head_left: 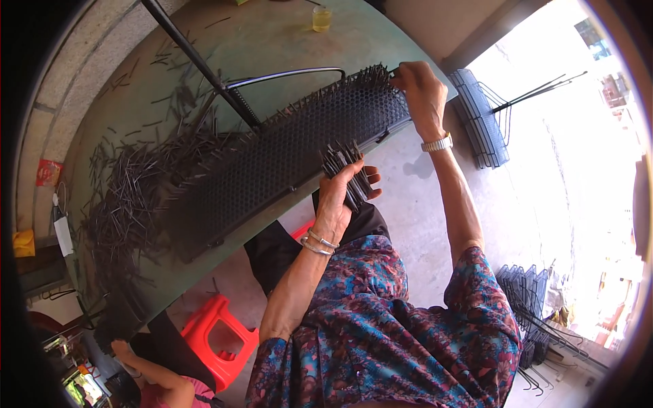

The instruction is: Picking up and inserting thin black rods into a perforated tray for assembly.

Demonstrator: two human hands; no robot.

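A long black panel (252,163) full of small holes lies slantwise along the near edge of the table. Thin dark sticks (371,78) stand close together along its far edge, thickest toward the right end. My left hand (335,197) is closed round a bundle of the same thin dark sticks (343,163), just in front of the panel. At the panel's right end, my right hand (420,85) pinches a thin dark stick beside the standing ones; its fingertips are partly hidden.
Loose sticks (136,197) heap on the green table (381,41) at left. A black metal frame (204,68) rises behind the panel. A cup of yellow liquid (322,19) stands far back. A red stool (218,347) and another person's hand (122,350) are lower left; wire racks (479,119) stand right.
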